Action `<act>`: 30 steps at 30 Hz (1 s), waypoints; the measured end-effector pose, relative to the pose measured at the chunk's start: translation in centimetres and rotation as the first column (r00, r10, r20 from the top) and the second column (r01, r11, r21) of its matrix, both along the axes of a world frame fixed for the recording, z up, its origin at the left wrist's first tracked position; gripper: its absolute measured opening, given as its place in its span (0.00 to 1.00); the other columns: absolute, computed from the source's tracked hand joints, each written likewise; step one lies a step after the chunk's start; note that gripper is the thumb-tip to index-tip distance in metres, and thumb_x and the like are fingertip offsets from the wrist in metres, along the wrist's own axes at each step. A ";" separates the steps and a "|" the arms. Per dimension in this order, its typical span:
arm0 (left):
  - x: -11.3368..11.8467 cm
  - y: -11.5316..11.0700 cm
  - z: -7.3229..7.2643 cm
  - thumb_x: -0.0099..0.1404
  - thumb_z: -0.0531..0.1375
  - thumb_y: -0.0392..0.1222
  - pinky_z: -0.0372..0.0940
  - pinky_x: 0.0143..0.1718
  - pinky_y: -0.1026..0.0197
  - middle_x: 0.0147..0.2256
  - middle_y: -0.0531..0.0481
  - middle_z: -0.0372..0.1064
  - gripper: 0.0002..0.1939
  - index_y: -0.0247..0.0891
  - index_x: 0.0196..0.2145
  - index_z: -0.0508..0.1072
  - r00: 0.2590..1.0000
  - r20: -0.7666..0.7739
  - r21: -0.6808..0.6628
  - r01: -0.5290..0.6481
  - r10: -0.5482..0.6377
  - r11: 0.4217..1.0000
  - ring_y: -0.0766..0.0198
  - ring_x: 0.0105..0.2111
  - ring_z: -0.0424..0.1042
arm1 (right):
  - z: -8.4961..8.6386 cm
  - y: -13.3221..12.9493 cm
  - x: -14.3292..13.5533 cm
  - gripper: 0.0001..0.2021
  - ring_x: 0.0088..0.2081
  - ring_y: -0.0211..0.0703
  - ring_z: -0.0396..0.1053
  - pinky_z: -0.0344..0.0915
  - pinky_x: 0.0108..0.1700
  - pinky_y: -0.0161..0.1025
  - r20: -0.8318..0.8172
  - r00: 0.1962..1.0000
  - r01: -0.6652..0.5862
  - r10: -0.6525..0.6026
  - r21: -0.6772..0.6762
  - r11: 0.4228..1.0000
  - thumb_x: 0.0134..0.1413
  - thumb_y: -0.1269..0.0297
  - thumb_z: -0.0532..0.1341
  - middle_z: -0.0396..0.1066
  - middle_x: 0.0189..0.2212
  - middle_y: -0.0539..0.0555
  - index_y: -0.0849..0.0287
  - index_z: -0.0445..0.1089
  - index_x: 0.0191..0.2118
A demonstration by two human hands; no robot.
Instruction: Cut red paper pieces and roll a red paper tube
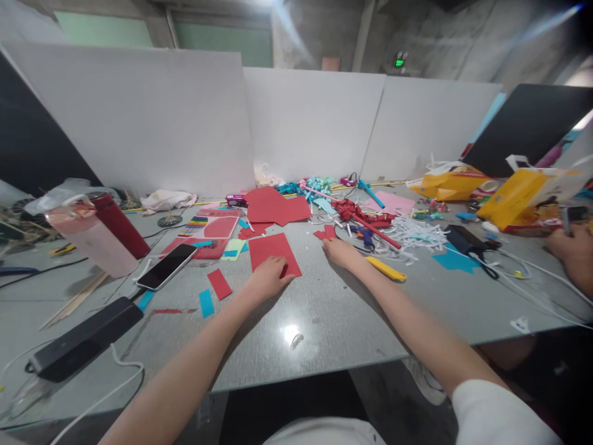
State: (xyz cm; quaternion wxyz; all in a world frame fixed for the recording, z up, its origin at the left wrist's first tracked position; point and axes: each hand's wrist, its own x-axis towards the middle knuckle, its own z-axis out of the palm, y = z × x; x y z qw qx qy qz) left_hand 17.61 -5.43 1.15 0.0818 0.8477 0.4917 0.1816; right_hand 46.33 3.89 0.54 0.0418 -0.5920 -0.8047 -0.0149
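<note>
A red sheet of paper (275, 246) lies on the table in front of me. My left hand (269, 278) rests on its lower part, thumb apart from the bent fingers and red paper showing between them. To the right, my right hand (340, 252) has its fingers closed at the lower end of small red paper pieces (328, 232); the fingertips are partly hidden. Beyond the sheet lie larger red paper pieces (278, 207). A yellow utility knife (386, 269) is just right of my right wrist. Red (219, 283) and blue (206, 303) paper rectangles lie left of my left hand.
At left are a phone (167, 267), a black power bank-like block (88, 339) and a pink bottle (95, 238). White paper shreds (419, 236) and a red rod (377, 232) lie at right. White panels (315, 130) stand behind. Another person's hand (572, 247) is at far right.
</note>
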 end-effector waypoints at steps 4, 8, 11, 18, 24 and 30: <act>0.0 0.1 -0.1 0.72 0.60 0.53 0.66 0.50 0.51 0.46 0.38 0.74 0.14 0.38 0.43 0.72 1.000 0.015 -0.004 -0.002 0.002 1.000 0.47 0.50 0.72 | -0.2 0.7 0.1 0.13 0.46 0.56 0.77 0.66 0.47 0.44 -0.022 1.000 -0.001 0.000 -0.024 1.000 0.72 0.65 0.53 0.77 0.45 0.67 0.60 0.73 0.52; 0.1 0.0 0.1 0.72 0.60 0.52 0.66 0.51 0.50 0.48 0.37 0.74 0.14 0.39 0.45 0.73 1.000 0.015 -0.026 -0.008 0.009 1.000 0.47 0.51 0.72 | -0.1 1.3 0.7 0.12 0.42 0.52 0.76 0.64 0.44 0.40 -0.067 0.997 -0.033 0.030 -0.033 0.999 0.70 0.67 0.54 0.79 0.41 0.64 0.60 0.75 0.46; 0.1 0.0 0.2 0.71 0.60 0.52 0.66 0.52 0.49 0.48 0.37 0.74 0.15 0.39 0.46 0.73 1.000 0.021 -0.042 -0.017 0.018 0.999 0.47 0.51 0.71 | -0.1 1.7 1.1 0.10 0.38 0.48 0.74 0.61 0.40 0.37 -0.108 0.992 -0.069 0.065 -0.030 0.997 0.67 0.69 0.56 0.79 0.37 0.61 0.60 0.76 0.41; 0.0 -0.1 0.3 0.72 0.59 0.53 0.66 0.53 0.49 0.48 0.36 0.74 0.16 0.38 0.47 0.73 0.999 0.032 -0.040 -0.004 0.005 0.999 0.46 0.52 0.71 | -0.8 2.5 2.1 0.09 0.33 0.43 0.69 0.56 0.35 0.35 -0.188 0.979 -0.078 0.074 -0.013 0.997 0.64 0.69 0.57 0.76 0.32 0.56 0.61 0.75 0.36; 0.1 -0.2 0.6 0.71 0.60 0.55 0.66 0.52 0.49 0.47 0.36 0.74 0.17 0.38 0.46 0.74 0.999 0.039 -0.063 -0.021 0.024 0.998 0.45 0.52 0.71 | 0.7 1.8 4.5 0.10 0.36 0.44 0.70 0.58 0.38 0.35 -0.253 0.965 -0.075 0.077 0.016 0.997 0.68 0.70 0.54 0.78 0.38 0.58 0.61 0.74 0.42; 0.3 -0.3 0.3 0.72 0.59 0.51 0.65 0.54 0.47 0.49 0.36 0.74 0.13 0.39 0.44 0.74 1.000 0.002 -0.028 -0.006 0.006 1.000 0.45 0.52 0.71 | 1.3 0.9 6.1 0.07 0.41 0.45 0.72 0.62 0.44 0.36 -0.345 0.924 -0.152 0.168 0.074 0.986 0.64 0.71 0.60 0.77 0.43 0.58 0.59 0.75 0.44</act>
